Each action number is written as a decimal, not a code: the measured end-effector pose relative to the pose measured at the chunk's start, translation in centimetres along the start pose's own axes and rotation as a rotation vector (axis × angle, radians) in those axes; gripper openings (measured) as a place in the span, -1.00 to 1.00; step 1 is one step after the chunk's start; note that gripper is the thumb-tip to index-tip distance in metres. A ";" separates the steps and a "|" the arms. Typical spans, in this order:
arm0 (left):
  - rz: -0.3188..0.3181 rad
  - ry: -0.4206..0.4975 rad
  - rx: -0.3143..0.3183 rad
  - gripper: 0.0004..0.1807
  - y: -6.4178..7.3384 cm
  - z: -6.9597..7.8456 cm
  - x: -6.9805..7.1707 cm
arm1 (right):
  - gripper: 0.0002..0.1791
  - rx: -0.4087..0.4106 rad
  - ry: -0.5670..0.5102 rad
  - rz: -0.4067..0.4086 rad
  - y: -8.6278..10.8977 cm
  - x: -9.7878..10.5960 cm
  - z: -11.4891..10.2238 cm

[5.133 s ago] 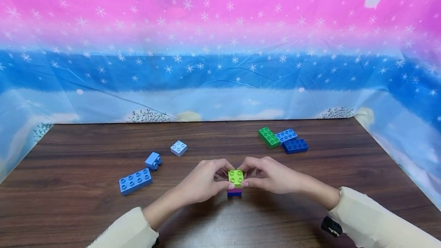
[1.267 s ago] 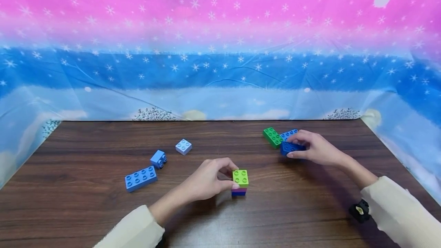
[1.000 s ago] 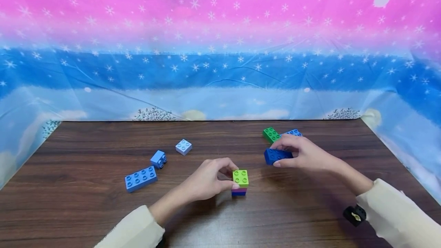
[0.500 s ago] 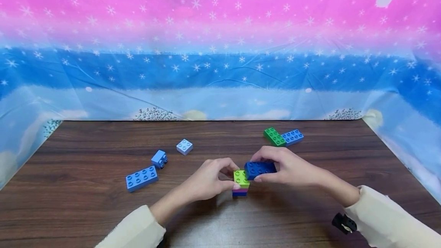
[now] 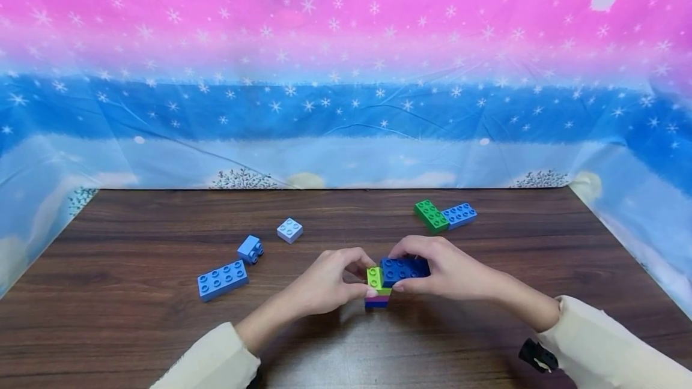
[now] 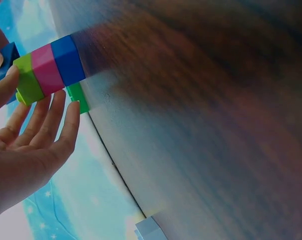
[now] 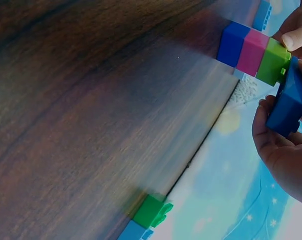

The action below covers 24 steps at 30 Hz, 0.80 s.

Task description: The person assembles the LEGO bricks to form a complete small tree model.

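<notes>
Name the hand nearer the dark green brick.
Right. The right hand is on the near side of the dark green brick; the left hand, at the stack, is farther off, leftward.

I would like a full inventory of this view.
Lime brick: 1, lime, stack top
Pink brick: 1, pink, stack's middle
Bottom brick: 1, blue, stack's base
Dark brick: 1, dark blue, over lime's right half
Green brick: 1, green, rear right
Rear long brick: 1, blue, beside green
Left long brick: 1, blue, left
Tipped brick: 1, blue, left
Pale brick: 1, pale blue, left
Table: 1, brown, beneath
Cloth: 1, multicoloured, behind
Device: 1 clearly visible, black, right wrist
Sleeves: 2, cream, forearms
Left grip: 1, bare, holding lime brick
Right grip: 1, bare, holding dark brick
</notes>
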<state>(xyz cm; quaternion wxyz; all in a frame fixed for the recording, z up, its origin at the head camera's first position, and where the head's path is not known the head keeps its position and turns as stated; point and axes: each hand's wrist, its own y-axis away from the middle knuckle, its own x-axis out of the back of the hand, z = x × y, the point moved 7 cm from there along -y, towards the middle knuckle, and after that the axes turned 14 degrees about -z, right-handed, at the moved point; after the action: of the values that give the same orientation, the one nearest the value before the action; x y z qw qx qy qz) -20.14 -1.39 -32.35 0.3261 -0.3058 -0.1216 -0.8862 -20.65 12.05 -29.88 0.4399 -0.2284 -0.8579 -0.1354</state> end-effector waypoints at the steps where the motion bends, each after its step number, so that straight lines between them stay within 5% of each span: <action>1: 0.000 0.000 0.000 -0.75 0.0 0.0 0.0 | -0.70 -0.001 -0.003 -0.002 0.0 0.0 0.0; 24: -0.002 0.003 0.002 -0.75 -0.1 0.1 0.0 | -0.73 -0.032 -0.026 -0.042 -0.6 -0.1 0.0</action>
<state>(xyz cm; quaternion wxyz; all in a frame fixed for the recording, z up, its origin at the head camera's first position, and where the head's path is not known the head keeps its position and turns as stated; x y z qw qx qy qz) -20.18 -1.28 -32.28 0.3259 -0.3038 -0.1225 -0.8868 -20.87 11.55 -29.99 0.4223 -0.2190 -0.8658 -0.1552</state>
